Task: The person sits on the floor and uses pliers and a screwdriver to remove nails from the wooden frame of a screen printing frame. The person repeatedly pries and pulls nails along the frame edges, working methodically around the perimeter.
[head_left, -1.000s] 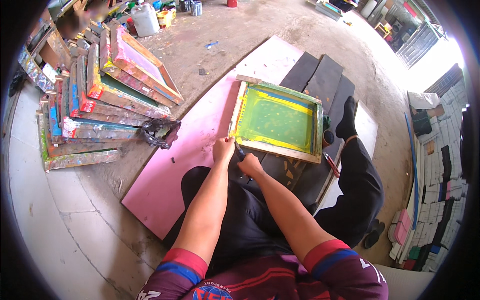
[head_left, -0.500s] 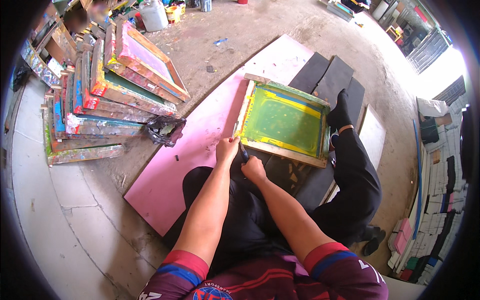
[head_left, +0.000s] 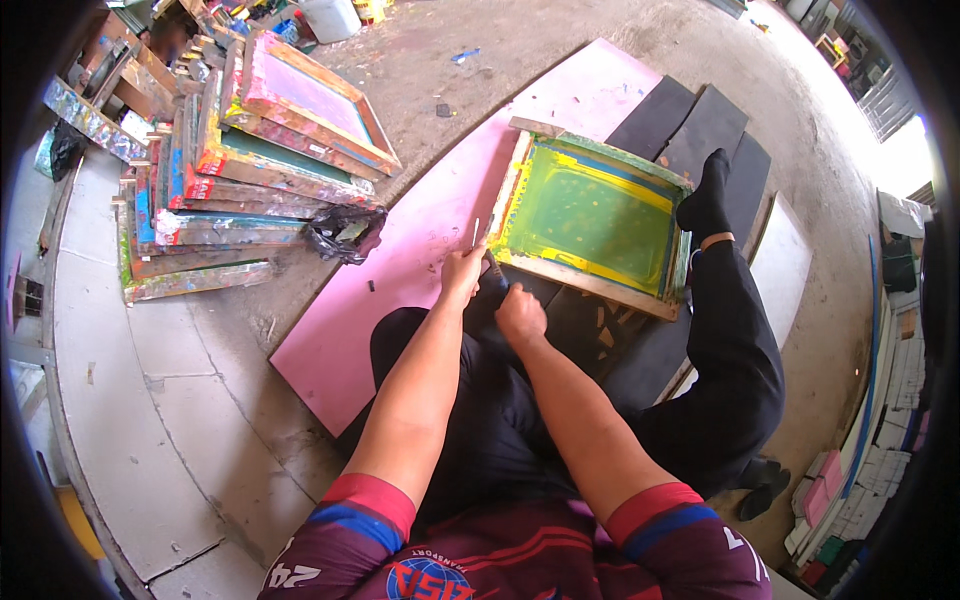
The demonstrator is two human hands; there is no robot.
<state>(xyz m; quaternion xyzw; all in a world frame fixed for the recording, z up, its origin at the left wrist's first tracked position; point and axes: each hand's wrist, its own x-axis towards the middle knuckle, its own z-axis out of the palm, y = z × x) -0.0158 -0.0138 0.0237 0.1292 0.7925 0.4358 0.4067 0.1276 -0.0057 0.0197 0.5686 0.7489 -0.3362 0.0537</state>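
Observation:
A wooden-framed printing screen [head_left: 600, 225] with green mesh and yellow paint around its edges lies flat in front of me, tilted on the boards. Close to its near left corner my left hand [head_left: 463, 273] is closed around a thin tool [head_left: 475, 233] whose pale, narrow end points up past my fingers. My right hand [head_left: 521, 314], just right of it, is closed on a dark-handled tool [head_left: 493, 277]. That tool's head reaches toward the frame corner beside my left fingers; its exact kind is too small to tell.
Paint-stained screen frames [head_left: 290, 150] are stacked at the left, with a crumpled black plastic bag [head_left: 345, 230] against them. A pink board [head_left: 335, 345] and dark boards [head_left: 675, 120] lie under and around the screen. My foot in a black sock [head_left: 708, 195] rests by the screen's right side.
The whole view has shifted, so the scene sits further right and higher. My right hand has drawn slightly away from the frame corner, and the pale tool end now shows above my left hand.

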